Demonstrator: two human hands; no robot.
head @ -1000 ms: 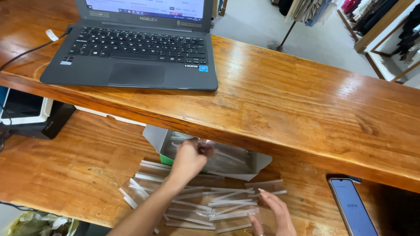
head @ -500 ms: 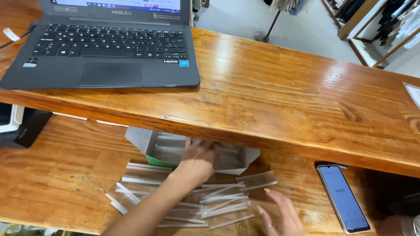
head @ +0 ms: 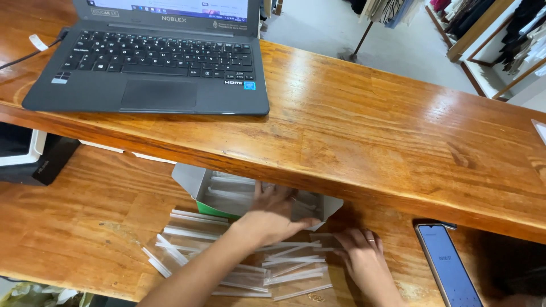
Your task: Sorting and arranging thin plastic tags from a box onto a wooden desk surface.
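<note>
My left hand (head: 274, 215) reaches palm down into an open grey cardboard box (head: 190, 181) with a green side, which sits under the edge of the upper counter. Its fingers rest on clear plastic packets inside; whether they grip any is hidden. Several more clear packets with white strips (head: 284, 264) lie scattered on the lower wooden desk (head: 74, 222) in front of the box. My right hand (head: 364, 258) lies flat with fingers apart at the right end of this pile, touching the packets.
A dark laptop (head: 159, 68) stands open on the upper wooden counter (head: 387, 136), with a black cable (head: 23, 57) at its left. A phone (head: 449, 267) lies on the desk to the right. A black-and-white device (head: 28, 156) sits far left. Clothes racks stand beyond the counter.
My left hand has pushed deeper into the box. My right hand has slid up to the right end of the packet pile. The camera view has shifted.
</note>
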